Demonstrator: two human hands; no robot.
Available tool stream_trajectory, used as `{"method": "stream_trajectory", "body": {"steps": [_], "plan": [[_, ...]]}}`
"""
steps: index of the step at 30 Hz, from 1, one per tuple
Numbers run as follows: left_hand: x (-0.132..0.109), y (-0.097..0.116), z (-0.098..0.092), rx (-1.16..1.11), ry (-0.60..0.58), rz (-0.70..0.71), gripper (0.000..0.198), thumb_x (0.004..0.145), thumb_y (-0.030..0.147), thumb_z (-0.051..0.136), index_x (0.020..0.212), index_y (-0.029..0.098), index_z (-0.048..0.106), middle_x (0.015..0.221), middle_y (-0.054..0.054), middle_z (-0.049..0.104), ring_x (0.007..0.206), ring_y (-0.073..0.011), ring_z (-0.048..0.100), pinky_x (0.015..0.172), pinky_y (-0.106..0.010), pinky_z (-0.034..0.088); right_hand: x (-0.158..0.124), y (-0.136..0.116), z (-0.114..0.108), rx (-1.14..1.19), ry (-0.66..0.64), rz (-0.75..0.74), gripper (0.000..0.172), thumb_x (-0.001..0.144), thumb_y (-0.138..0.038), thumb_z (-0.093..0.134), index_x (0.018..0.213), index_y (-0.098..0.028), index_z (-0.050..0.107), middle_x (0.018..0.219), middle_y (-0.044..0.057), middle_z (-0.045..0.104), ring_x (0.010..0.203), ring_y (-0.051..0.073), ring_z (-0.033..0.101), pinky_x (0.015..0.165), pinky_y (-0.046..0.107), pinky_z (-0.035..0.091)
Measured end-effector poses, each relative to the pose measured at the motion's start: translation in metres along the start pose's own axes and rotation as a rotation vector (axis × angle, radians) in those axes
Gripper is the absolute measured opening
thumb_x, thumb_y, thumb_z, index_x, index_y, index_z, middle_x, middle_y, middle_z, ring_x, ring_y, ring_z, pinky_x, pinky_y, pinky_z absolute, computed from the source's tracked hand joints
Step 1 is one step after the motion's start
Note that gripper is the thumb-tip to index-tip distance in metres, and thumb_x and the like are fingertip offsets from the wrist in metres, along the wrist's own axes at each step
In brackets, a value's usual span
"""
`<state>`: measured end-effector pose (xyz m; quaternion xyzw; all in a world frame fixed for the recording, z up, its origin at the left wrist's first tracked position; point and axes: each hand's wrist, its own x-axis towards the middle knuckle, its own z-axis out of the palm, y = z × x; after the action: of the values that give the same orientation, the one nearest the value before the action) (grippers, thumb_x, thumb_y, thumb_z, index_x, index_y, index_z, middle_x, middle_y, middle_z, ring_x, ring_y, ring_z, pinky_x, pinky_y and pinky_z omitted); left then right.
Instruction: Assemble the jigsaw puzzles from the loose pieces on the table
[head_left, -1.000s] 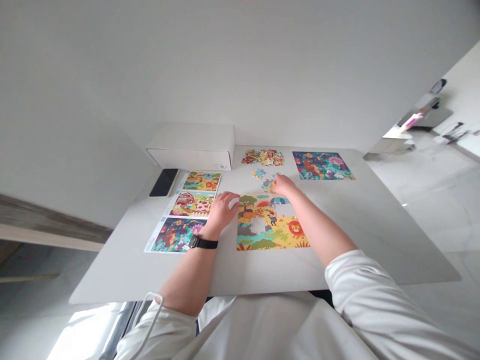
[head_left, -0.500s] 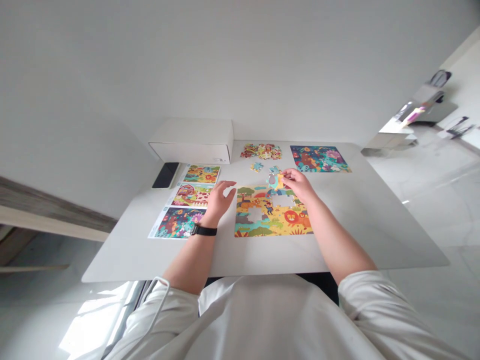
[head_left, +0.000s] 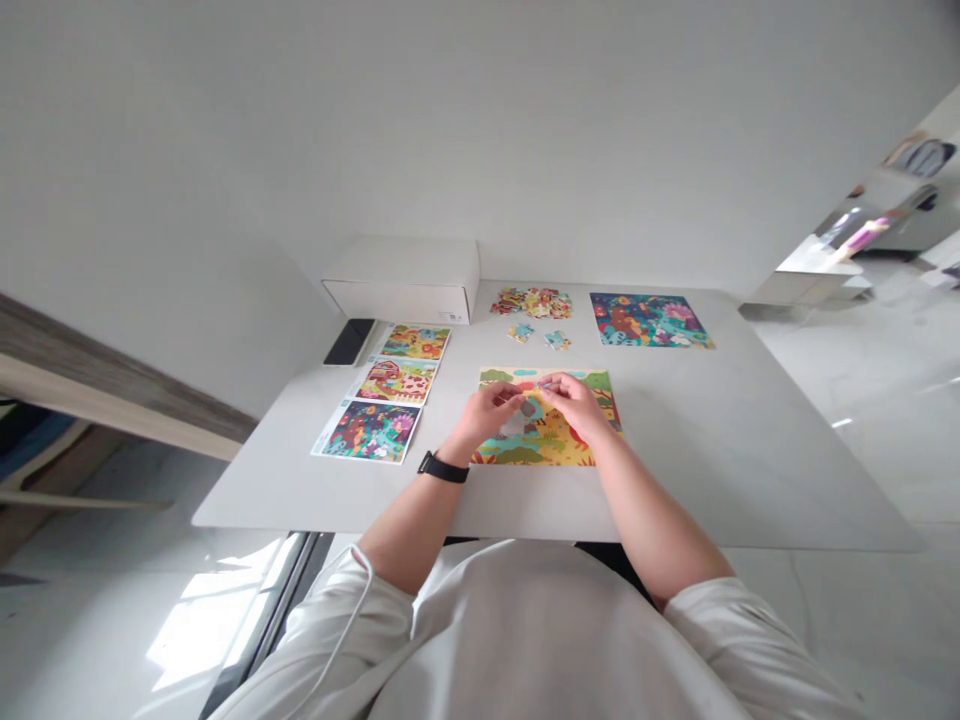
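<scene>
Both my hands meet over a yellow safari jigsaw puzzle on the table. Between their fingertips is a joined puzzle section with grey, teal and yellow parts, held above the puzzle. My left hand, with a black watch on its wrist, pinches the section's left side. My right hand pinches its upper right side. The hands hide part of the puzzle beneath. Beyond it lie two small light-blue piece groups, one at the left and one at the right.
Behind is a pile of red and yellow pieces. A dark-blue finished puzzle lies at the back right. Three picture cards, a black phone and a white box are at the left.
My right hand has brought the puzzle section down and left over the puzzle. My left hand has moved right and closed on it. The camera view has shifted slightly.
</scene>
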<state>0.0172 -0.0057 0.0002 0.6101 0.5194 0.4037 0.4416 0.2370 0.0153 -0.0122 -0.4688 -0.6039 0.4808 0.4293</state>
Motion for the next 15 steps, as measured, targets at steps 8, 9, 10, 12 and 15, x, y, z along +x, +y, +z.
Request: {"method": "stream_trajectory", "body": {"steps": [8, 9, 10, 12, 15], "plan": [[-0.004, -0.007, -0.005, -0.091, 0.050, -0.055, 0.039, 0.085, 0.057, 0.079, 0.093, 0.019, 0.074, 0.068, -0.001, 0.067, 0.056, -0.0129, 0.057, 0.051, -0.024, 0.043, -0.005, 0.001, 0.004, -0.113, 0.049, -0.067, 0.051, 0.094, -0.067, 0.064, 0.124, -0.027, 0.065, 0.107, 0.006, 0.076, 0.092, 0.023, 0.072, 0.084, 0.037, 0.060], [-0.004, -0.007, -0.007, -0.130, 0.075, -0.069, 0.041, 0.084, 0.059, 0.079, 0.093, 0.019, 0.073, 0.068, -0.001, 0.067, 0.056, -0.0128, 0.057, 0.051, -0.024, 0.044, -0.005, 0.001, 0.004, -0.139, 0.061, -0.085, 0.049, 0.095, -0.065, 0.064, 0.126, -0.027, 0.064, 0.112, 0.007, 0.077, 0.094, 0.023, 0.073, 0.085, 0.037, 0.060], [-0.004, -0.006, -0.008, -0.163, 0.105, -0.081, 0.042, 0.084, 0.059, 0.080, 0.092, 0.019, 0.072, 0.068, -0.001, 0.067, 0.056, -0.0125, 0.056, 0.052, -0.025, 0.044, -0.006, 0.002, 0.005, -0.172, 0.067, -0.107, 0.046, 0.096, -0.062, 0.063, 0.126, -0.027, 0.065, 0.116, 0.008, 0.077, 0.096, 0.024, 0.073, 0.086, 0.038, 0.060], [-0.004, -0.006, -0.010, -0.212, 0.159, -0.095, 0.044, 0.083, 0.061, 0.081, 0.090, 0.019, 0.070, 0.067, -0.001, 0.067, 0.055, -0.0119, 0.056, 0.054, -0.025, 0.045, -0.007, 0.003, 0.006, -0.251, 0.072, -0.164, 0.038, 0.098, -0.054, 0.064, 0.124, -0.027, 0.066, 0.123, 0.010, 0.077, 0.099, 0.024, 0.073, 0.087, 0.038, 0.061], [-0.002, -0.007, -0.010, -0.275, 0.191, -0.097, 0.047, 0.081, 0.062, 0.083, 0.088, 0.019, 0.068, 0.066, 0.000, 0.066, 0.055, -0.0114, 0.056, 0.056, -0.025, 0.045, -0.009, 0.004, 0.007, -0.363, 0.067, -0.270, 0.028, 0.099, -0.041, 0.065, 0.123, -0.027, 0.068, 0.129, 0.011, 0.075, 0.107, 0.025, 0.072, 0.088, 0.039, 0.062]]}}
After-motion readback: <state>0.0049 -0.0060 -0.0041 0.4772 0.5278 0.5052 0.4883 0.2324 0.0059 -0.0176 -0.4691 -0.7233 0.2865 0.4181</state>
